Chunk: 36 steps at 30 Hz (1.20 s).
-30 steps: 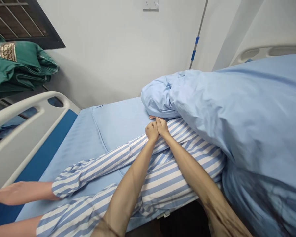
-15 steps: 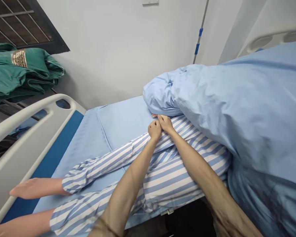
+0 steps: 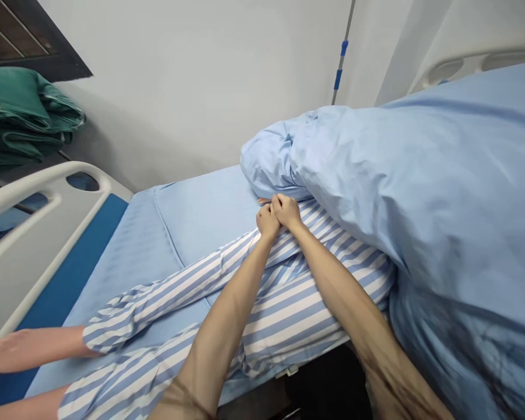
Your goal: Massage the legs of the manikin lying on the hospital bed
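My left hand (image 3: 268, 221) and my right hand (image 3: 286, 210) are side by side, both closed into fists, over the far thigh of a lying figure. Blue-and-white striped trousers (image 3: 289, 324) cover the figure's legs, and the fists touch them near the quilt's edge. What my fingers grip is hidden beneath them. Just beyond the fists, a few fingertips (image 3: 263, 200) of another hand peek out below the blue quilt (image 3: 354, 151), which is folded back over the upper body. The figure's bare feet (image 3: 39, 345) point left.
The legs lie on a light blue sheet (image 3: 201, 198). A pale footboard (image 3: 21, 256) with handle openings closes off the left. Green folded cloth (image 3: 30, 116) is piled beyond it. Behind the bed are a white wall (image 3: 179, 70) and a thin pole (image 3: 339, 73) with blue clamps.
The view has shifted a little to the right, so everything sits farther left. Both fists keep their place against the far thigh, with the fingers still closed.
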### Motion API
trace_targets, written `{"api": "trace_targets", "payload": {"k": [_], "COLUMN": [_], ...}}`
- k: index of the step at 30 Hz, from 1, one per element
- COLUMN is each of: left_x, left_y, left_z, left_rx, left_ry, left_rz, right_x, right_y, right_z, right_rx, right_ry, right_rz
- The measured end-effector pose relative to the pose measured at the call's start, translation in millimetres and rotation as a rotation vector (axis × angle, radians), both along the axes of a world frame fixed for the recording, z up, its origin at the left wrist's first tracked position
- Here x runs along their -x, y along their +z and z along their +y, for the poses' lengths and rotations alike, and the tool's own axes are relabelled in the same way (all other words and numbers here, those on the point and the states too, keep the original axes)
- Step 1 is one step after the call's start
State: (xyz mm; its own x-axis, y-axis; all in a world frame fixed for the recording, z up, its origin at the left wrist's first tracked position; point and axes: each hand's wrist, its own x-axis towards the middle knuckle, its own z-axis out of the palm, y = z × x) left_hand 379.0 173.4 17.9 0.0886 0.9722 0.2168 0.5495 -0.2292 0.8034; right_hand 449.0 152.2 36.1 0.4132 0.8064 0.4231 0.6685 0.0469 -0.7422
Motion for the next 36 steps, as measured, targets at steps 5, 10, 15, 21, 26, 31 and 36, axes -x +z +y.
{"api": "trace_targets", "payload": {"k": [5, 10, 15, 21, 26, 31, 36], "left_x": [2.6, 0.8, -13.3, -20.3, -17.7, -18.5, -17.5], "left_y": [2.1, 6.6, 14.6, 10.2, 4.6, 7.9, 16.7], "left_z": [-3.1, -4.6, 2.6, -4.4, -7.3, -12.1, -20.0], "left_rx": [-0.014, -0.009, 0.013, -0.013, 0.013, 0.025, 0.049], "left_ry": [-0.018, -0.029, -0.014, -0.064, -0.111, -0.126, -0.111], "left_rz": [-0.009, -0.082, -0.304, -0.088, 0.016, 0.04, 0.064], "right_x": [-5.8, -10.6, -12.8, -18.8, -19.0, -20.9, -26.6], "right_y": [1.4, -8.7, -11.1, -6.5, 11.0, 17.8, 18.1], "right_z": [-4.6, 2.0, 4.6, 3.2, -9.3, -12.8, -10.6], "right_rx": [0.073, 0.091, 0.024, -0.019, 0.053, -0.006, -0.092], "right_ry": [-0.05, -0.103, -0.075, -0.089, -0.168, -0.246, -0.287], "right_rz": [-0.177, -0.006, 0.103, 0.158, -0.227, -0.46, -0.477]}}
